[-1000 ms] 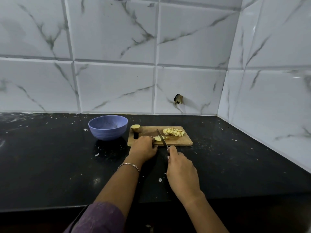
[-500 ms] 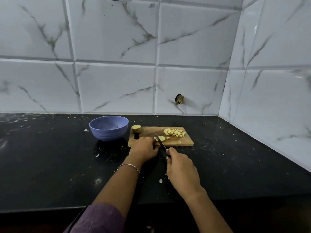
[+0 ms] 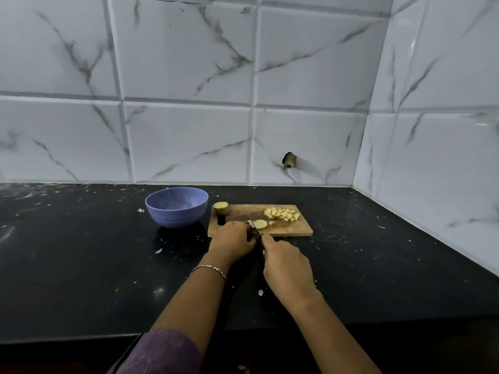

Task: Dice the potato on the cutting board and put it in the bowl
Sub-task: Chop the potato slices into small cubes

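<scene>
Left hand [image 3: 233, 240] curls around the pale potato piece [image 3: 261, 224] on the rectangular wooden cutting board [image 3: 297, 230], centre of frame; right hand [image 3: 286, 268] grips the knife [image 3: 255, 228], blade on it. Round blue bowl [image 3: 176, 207] stands left.

A speckled black countertop [image 3: 81, 265] meets white marble-veined wall tiles [image 3: 189, 144].

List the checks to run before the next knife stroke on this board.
1. Left hand holds the potato piece steady: ok.
2. Right hand grips the knife, blade on the piece: ok.
3. Left fingertips clear of the blade: cannot tell, hidden by the hand.
4. Cutting board lies flat on the counter: ok.
5. Diced potato piled at the board's far right, away from the blade: ok.
6. Blue bowl upright, left of the board: ok.
</scene>
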A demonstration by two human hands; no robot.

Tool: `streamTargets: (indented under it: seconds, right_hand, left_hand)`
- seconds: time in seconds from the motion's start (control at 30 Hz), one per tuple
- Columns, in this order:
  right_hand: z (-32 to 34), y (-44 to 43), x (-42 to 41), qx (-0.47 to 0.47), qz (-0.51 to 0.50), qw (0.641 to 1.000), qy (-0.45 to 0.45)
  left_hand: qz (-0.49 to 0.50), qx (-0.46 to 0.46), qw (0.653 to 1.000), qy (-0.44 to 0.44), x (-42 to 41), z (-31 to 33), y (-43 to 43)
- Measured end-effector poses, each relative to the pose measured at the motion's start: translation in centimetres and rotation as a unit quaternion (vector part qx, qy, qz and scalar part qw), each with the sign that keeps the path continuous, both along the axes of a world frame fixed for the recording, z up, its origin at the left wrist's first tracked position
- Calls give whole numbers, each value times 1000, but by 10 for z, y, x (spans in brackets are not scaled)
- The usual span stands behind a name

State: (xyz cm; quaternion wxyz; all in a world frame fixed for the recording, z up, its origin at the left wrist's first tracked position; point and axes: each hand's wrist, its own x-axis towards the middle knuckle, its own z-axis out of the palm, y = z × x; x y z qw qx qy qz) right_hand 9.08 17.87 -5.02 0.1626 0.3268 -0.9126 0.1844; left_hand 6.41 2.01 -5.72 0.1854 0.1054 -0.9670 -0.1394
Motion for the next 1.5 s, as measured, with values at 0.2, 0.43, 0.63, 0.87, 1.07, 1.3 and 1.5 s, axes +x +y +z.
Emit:
streamTargets:
  seconds: [0.2, 0.43, 0.63, 0.87, 1.07, 1.3, 1.5]
  right_hand:
    - [16, 13, -5, -18, -15, 999, 33]
    - [24, 22, -40, -63, -59, 995, 47]
    - [26, 18, -75, -69, -70, 994, 47]
    - [7, 15, -95, -52, -43, 996, 53]
    - [4, 15, -103, -57, -35, 996, 54]
    - [2, 16, -109, -65, -43, 996, 49]
    - [1, 17, -111, -63, -50, 996, 40]
  left_hand:
    - [4, -8, 1000, 16, -3, -2, -1]
    - [15, 10, 999, 31, -7, -2, -4]
    - [22, 53, 997, 50, -9, -1, -3]
    - [14, 25, 999, 29, -26, 6, -8]
    - [-20, 6, 1000, -13, -40, 13, -6]
    - [-23, -43, 999, -4, -44, 17, -5]
    - [-29, -72, 997, -4, -38, 18, -3]
